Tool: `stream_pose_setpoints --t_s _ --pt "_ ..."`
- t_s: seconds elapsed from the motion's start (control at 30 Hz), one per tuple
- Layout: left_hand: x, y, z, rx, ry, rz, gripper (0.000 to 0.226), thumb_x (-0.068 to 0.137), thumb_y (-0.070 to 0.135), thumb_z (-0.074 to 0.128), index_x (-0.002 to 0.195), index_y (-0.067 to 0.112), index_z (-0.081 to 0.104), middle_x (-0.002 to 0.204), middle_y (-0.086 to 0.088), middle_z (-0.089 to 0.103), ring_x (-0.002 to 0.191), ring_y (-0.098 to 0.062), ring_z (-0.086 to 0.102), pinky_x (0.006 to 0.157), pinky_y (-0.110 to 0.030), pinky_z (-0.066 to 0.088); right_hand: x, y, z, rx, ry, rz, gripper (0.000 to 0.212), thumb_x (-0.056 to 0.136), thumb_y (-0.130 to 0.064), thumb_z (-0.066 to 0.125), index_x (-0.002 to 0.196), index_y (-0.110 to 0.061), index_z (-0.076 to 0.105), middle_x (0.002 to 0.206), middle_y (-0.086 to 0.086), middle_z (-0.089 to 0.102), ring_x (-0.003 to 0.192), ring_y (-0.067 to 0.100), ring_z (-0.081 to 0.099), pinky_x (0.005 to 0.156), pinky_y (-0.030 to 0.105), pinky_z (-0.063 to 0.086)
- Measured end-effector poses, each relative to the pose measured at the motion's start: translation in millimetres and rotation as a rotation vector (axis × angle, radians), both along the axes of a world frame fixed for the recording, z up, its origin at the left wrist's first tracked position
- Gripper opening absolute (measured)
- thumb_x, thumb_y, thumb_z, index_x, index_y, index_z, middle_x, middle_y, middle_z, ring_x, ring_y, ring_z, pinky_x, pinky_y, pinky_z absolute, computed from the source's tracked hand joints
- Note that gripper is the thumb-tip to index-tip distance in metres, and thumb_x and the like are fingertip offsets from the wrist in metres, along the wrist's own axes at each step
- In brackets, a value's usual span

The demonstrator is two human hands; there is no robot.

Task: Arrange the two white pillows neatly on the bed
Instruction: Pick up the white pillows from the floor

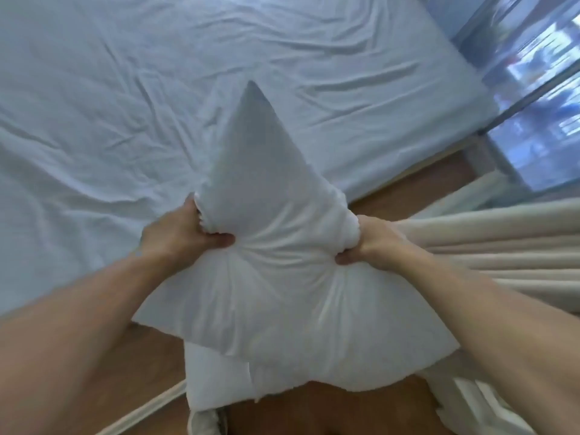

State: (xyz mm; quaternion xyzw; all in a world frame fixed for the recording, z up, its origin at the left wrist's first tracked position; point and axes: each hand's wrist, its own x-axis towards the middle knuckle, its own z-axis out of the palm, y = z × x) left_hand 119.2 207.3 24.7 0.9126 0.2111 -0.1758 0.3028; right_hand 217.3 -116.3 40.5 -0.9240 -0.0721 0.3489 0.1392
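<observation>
I hold a white pillow (270, 277) in the air over the bed's near edge, with one corner pointing away over the mattress. My left hand (182, 233) pinches its left side and my right hand (373, 243) bunches its right side. A second white pillow (213, 381) lies below it on the wooden floor, partly hidden by the held one. The bed (125, 89) is covered by a wrinkled white sheet and has nothing on it.
Cream curtains (502, 246) hang at the right and trail onto the wooden floor (332, 412). A glass window or door (539, 89) stands beyond the bed's right side. A cream strip of fabric (144, 406) runs across the floor at bottom left.
</observation>
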Motion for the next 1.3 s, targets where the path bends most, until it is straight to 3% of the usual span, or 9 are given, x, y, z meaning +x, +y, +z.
stream_pose_setpoints --t_s 0.13,0.23,0.3,0.4,0.57,0.87,1.0,1.2,1.3 --pt "85.2 152.1 142.8 0.106 -0.222 0.259 0.099 0.057 0.072 0.074 0.132 0.02 0.034 0.128 -0.014 0.058 0.11 -0.039 0.057 0.081 -0.043 0.045 137.6 176.8 149.4 0.03 -0.425 0.197 0.067 0.061 -0.054 0.078 0.116 -0.025 0.054 0.117 0.007 0.063 0.109 0.03 0.057 0.078 0.038 0.045" --pt "120.0 254.7 239.8 0.539 -0.282 0.49 0.11 0.065 0.077 0.061 0.145 0.014 0.017 0.134 -0.027 0.043 0.116 -0.047 0.048 0.094 -0.055 0.038 186.4 295.3 253.6 0.043 -0.786 0.266 0.072 0.079 -0.053 0.066 0.137 -0.022 0.036 0.134 0.015 0.046 0.121 0.035 0.044 0.097 0.048 0.036" --pt "123.1 302.4 282.9 0.701 -0.247 0.536 0.109 0.074 0.071 0.058 0.149 0.014 0.004 0.143 -0.028 0.033 0.122 -0.048 0.042 0.097 -0.056 0.034 190.3 345.4 292.8 0.029 -0.861 0.35 0.073 0.081 -0.053 0.065 0.14 -0.022 0.034 0.135 0.014 0.044 0.121 0.033 0.043 0.097 0.048 0.036" --pt "111.7 326.4 304.0 0.714 -0.164 0.502 0.101 0.08 0.066 0.054 0.15 0.017 0.001 0.15 -0.022 0.025 0.129 -0.044 0.036 0.1 -0.054 0.033 173.1 376.7 303.5 -0.018 -0.769 0.453 0.075 0.081 -0.056 0.063 0.142 -0.025 0.033 0.141 0.012 0.041 0.127 0.032 0.04 0.1 0.046 0.034" --pt "87.8 287.4 270.9 0.569 -0.092 0.379 0.09 0.083 0.064 0.049 0.149 0.021 0.005 0.149 -0.016 0.026 0.13 -0.037 0.036 0.099 -0.051 0.034 142.0 357.8 268.8 -0.052 -0.6 0.542 0.074 0.078 -0.057 0.065 0.14 -0.029 0.036 0.14 0.008 0.042 0.126 0.03 0.041 0.1 0.044 0.033" --pt "46.6 154.5 167.0 0.37 0.062 0.134 0.083 0.087 0.06 0.048 0.149 0.019 0.012 0.15 -0.013 0.024 0.133 -0.034 0.033 0.104 -0.048 0.029 120.7 259.6 171.1 -0.176 -0.336 0.512 0.078 0.077 -0.058 0.067 0.142 -0.031 0.034 0.141 0.004 0.041 0.126 0.027 0.042 0.099 0.041 0.035" --pt "29.4 87.3 115.1 0.303 0.087 0.014 0.079 0.088 0.056 0.05 0.149 0.019 0.015 0.149 -0.011 0.029 0.129 -0.032 0.038 0.102 -0.047 0.034 95.5 202.4 117.6 -0.15 -0.181 0.485 0.08 0.076 -0.057 0.069 0.142 -0.029 0.035 0.139 0.005 0.043 0.122 0.027 0.045 0.094 0.043 0.041" --pt "13.9 -22.9 -7.6 0.232 0.109 -0.413 0.074 0.085 0.053 0.058 0.146 0.029 0.025 0.142 -0.006 0.042 0.122 -0.029 0.045 0.095 -0.043 0.042 41.6 78.8 -22.9 -0.192 0.098 0.487 0.096 0.062 -0.058 0.077 0.142 -0.026 0.034 0.142 0.003 0.041 0.126 0.027 0.045 0.101 0.044 0.043" --pt "7.9 -62.5 -100.8 0.196 0.135 -0.653 0.084 0.078 0.061 0.062 0.148 0.037 0.02 0.148 -0.003 0.038 0.131 -0.027 0.036 0.103 -0.041 0.034 21.6 20.2 -118.4 -0.286 0.202 0.541 0.122 0.05 -0.067 0.078 0.149 -0.031 0.016 0.154 0.0 0.027 0.137 0.028 0.03 0.107 0.05 0.036"
